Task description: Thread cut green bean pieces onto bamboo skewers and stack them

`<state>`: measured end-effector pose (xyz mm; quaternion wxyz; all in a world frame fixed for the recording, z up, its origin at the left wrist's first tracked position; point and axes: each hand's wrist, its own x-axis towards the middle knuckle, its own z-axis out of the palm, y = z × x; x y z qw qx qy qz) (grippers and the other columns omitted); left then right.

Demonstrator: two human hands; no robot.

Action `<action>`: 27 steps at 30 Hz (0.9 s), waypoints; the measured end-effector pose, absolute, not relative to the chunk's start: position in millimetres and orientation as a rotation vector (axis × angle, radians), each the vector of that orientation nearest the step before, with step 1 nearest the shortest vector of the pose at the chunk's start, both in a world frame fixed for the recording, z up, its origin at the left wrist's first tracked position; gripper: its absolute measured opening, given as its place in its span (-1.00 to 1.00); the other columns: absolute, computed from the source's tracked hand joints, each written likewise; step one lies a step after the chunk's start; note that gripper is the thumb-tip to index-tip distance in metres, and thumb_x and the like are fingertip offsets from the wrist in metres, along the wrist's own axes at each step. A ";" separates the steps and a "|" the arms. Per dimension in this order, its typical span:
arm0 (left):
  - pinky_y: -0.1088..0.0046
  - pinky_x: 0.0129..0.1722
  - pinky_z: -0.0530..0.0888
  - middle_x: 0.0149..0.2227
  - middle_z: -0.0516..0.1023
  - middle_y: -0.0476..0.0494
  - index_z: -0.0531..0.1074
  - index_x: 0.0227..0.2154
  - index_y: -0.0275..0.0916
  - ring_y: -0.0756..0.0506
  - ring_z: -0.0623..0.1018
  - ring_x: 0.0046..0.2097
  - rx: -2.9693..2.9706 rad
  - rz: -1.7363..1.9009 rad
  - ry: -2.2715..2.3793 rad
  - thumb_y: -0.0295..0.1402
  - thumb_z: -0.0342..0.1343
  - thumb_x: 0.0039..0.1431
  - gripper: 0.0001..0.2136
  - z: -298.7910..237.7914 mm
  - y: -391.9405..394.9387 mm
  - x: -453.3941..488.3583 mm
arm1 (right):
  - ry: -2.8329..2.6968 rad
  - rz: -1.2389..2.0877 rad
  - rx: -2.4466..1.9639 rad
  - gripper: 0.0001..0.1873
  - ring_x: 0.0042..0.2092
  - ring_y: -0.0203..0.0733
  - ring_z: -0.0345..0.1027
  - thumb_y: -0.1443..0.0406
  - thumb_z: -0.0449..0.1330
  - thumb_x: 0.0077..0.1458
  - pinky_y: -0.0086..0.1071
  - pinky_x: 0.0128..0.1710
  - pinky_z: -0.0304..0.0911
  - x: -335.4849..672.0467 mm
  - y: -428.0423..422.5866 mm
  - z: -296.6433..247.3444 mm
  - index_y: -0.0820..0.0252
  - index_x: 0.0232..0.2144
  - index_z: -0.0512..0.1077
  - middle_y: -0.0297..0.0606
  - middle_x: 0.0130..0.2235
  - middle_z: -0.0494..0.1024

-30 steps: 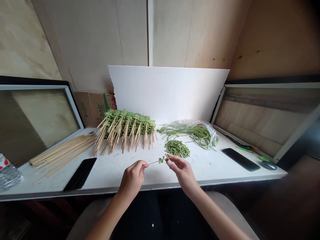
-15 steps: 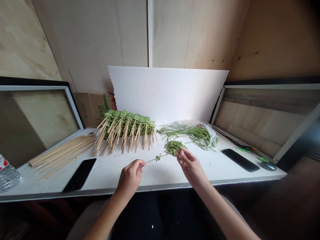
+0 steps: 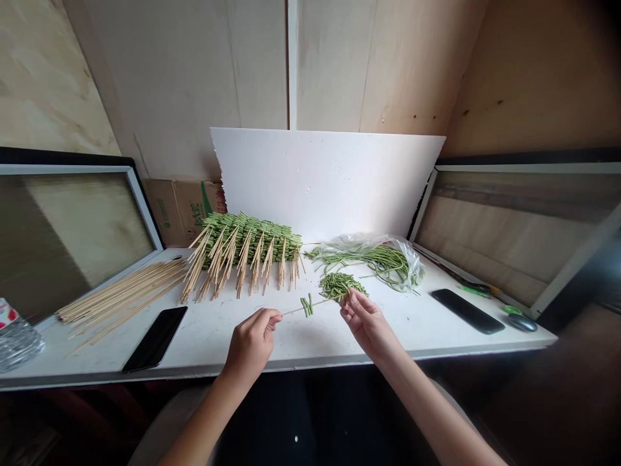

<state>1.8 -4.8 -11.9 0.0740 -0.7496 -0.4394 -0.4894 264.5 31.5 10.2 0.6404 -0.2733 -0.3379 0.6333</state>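
My left hand is closed on one end of a thin bamboo skewer, held slanting above the table. A few short cut pieces of long green bean are threaded crosswise near its middle. At the far end of the skewer, the thumb and fingertips of my right hand pinch what looks like another bean piece, mostly covered by the fingers. Just behind them lies a pile of cut bean pieces.
Stacked bean skewers stand back left, sticks pointing forward. Loose bamboo skewers and a black phone lie left, near a water bottle. Uncut long beans spill from a plastic bag; another phone and a mouse lie right.
The bean pieces on the skewer have turned and now show their length, standing nearly upright. My right hand has shifted slightly left at the tip; my left hand stays almost in place.
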 end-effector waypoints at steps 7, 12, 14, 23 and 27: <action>0.53 -0.33 0.48 -0.41 0.56 -0.03 0.46 -0.30 -0.21 -0.02 0.59 -0.37 -2.254 -1.457 -1.334 -0.59 -0.05 0.30 -0.78 -9.6 -6.0 2.1 | -0.828 1.405 -0.697 -0.62 -0.13 -0.12 0.51 0.12 0.56 -0.19 -0.29 -0.12 0.43 265.1 31.8 6.6 0.05 -0.28 0.64 -0.29 -0.28 0.62; 0.54 -0.34 0.48 -0.40 0.57 -0.04 0.46 -0.29 -0.21 -0.02 0.60 -0.36 -2.266 -1.458 -1.334 -0.62 -0.07 0.27 -0.75 -10.1 -5.8 2.5 | -0.808 1.425 -0.688 -0.61 -0.12 -0.11 0.52 0.12 0.57 -0.19 -0.28 -0.08 0.45 265.3 31.7 8.1 0.07 -0.27 0.64 -0.27 -0.29 0.62; 0.54 -0.33 0.48 -0.39 0.57 -0.03 0.46 -0.29 -0.21 -0.02 0.60 -0.36 -2.270 -1.457 -1.331 -0.64 -0.07 0.26 -0.74 -10.8 -5.1 2.3 | -0.808 1.430 -0.683 -0.61 -0.14 -0.14 0.52 0.12 0.56 -0.18 -0.30 -0.08 0.44 265.1 31.5 8.6 0.07 -0.27 0.64 -0.28 -0.29 0.62; 0.52 -0.33 0.48 -0.38 0.60 -0.03 0.46 -0.30 -0.20 -0.04 0.62 -0.33 -2.259 -1.435 -1.347 -0.68 -0.08 0.20 -0.71 -11.4 -6.2 0.6 | -0.858 1.366 -0.727 -0.64 -0.13 -0.07 0.55 0.17 0.56 -0.17 -0.23 -0.05 0.43 267.5 33.0 6.2 0.11 -0.27 0.67 -0.23 -0.28 0.67; 0.51 -0.33 0.49 -0.37 0.61 -0.03 0.46 -0.30 -0.19 -0.05 0.62 -0.32 -2.251 -1.420 -1.335 -0.69 -0.08 0.18 -0.70 -10.4 -6.7 0.6 | -0.894 1.332 -0.743 -0.67 -0.13 -0.07 0.56 0.18 0.55 -0.16 -0.19 0.03 0.41 269.5 34.1 5.9 0.14 -0.29 0.68 -0.21 -0.29 0.69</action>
